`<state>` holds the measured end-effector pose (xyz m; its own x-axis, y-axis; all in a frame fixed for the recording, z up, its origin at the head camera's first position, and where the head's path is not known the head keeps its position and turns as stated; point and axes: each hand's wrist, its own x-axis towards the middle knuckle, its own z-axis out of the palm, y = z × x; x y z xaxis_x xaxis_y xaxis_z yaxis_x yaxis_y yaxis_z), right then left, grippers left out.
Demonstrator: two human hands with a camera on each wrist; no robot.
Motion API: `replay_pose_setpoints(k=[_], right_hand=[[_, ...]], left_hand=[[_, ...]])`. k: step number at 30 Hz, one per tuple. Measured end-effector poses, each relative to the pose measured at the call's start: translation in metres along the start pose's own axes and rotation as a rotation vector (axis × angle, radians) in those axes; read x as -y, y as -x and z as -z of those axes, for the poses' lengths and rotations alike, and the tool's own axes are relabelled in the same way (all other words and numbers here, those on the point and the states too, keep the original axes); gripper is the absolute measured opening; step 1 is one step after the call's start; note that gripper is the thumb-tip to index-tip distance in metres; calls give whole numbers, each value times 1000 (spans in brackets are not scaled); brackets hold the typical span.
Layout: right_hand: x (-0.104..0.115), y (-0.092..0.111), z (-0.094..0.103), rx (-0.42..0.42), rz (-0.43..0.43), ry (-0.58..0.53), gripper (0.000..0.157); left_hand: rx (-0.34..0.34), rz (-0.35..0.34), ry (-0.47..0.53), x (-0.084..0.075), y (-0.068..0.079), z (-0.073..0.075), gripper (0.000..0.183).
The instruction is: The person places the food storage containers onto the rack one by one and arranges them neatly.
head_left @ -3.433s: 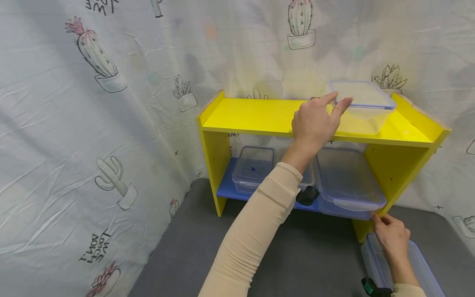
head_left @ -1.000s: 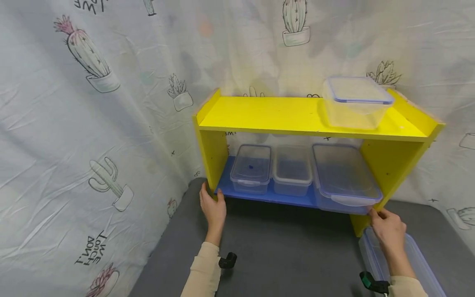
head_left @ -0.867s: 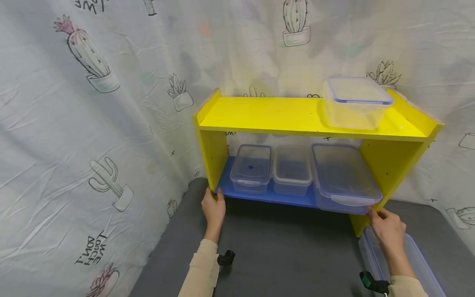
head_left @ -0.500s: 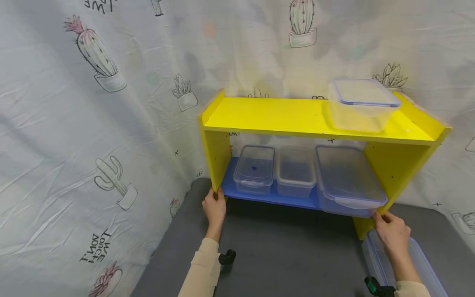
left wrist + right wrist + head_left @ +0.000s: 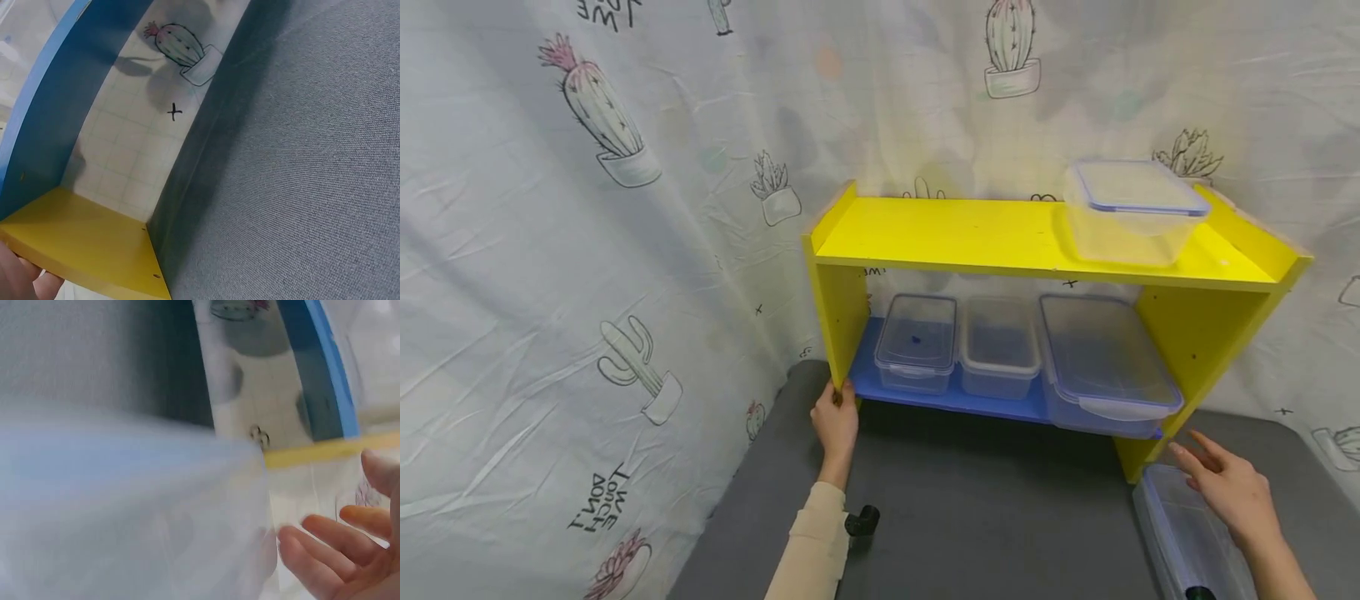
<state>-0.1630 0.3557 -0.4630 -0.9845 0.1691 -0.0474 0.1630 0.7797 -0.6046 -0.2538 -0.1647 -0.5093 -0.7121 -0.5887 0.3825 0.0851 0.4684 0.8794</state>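
Observation:
A yellow shelf unit [image 5: 940, 229] with a blue lower board [image 5: 966, 402] stands on the grey table. My left hand [image 5: 837, 425] grips the lower front edge of its left side panel; in the left wrist view, fingers [image 5: 49, 286] curl around the yellow edge. To the right of the other side panel, my right hand [image 5: 1232, 492] hovers with fingers spread, holding nothing. Beneath it, a lidded plastic container [image 5: 1195, 533] lies on the table; its blurred wall [image 5: 156, 531] fills much of the right wrist view.
One clear food container [image 5: 1135, 221] sits at the right of the top board. Along the blue board stand a small container [image 5: 916, 346], a middle one [image 5: 1000, 346] and a large one [image 5: 1108, 358]. A cactus-print curtain [image 5: 700, 208] hangs behind and at the left.
My left hand has come down from the top container to the left side panel and taken hold of it. My right hand has let go of the right panel's edge and drawn away rightward.

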Motion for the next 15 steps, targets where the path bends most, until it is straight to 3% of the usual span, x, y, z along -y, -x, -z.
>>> replay_pose_setpoints(k=[3, 6, 10, 12, 15], right_hand=[[-13, 8, 5, -92, -54, 70, 77], [-25, 14, 9, -94, -180, 103, 81], [-47, 22, 12, 7, -329, 136, 87], [-59, 26, 11, 51, -349, 167, 88], [-80, 30, 10, 165, -308, 255, 92]], left_hand=[[-20, 4, 3, 0, 0, 0, 20], [-31, 6, 3, -1, -1, 1, 19], [-21, 7, 5, -2, -1, 3, 19], [-19, 10, 7, -2, -2, 3, 18], [-13, 13, 11, -2, -2, 3, 17]])
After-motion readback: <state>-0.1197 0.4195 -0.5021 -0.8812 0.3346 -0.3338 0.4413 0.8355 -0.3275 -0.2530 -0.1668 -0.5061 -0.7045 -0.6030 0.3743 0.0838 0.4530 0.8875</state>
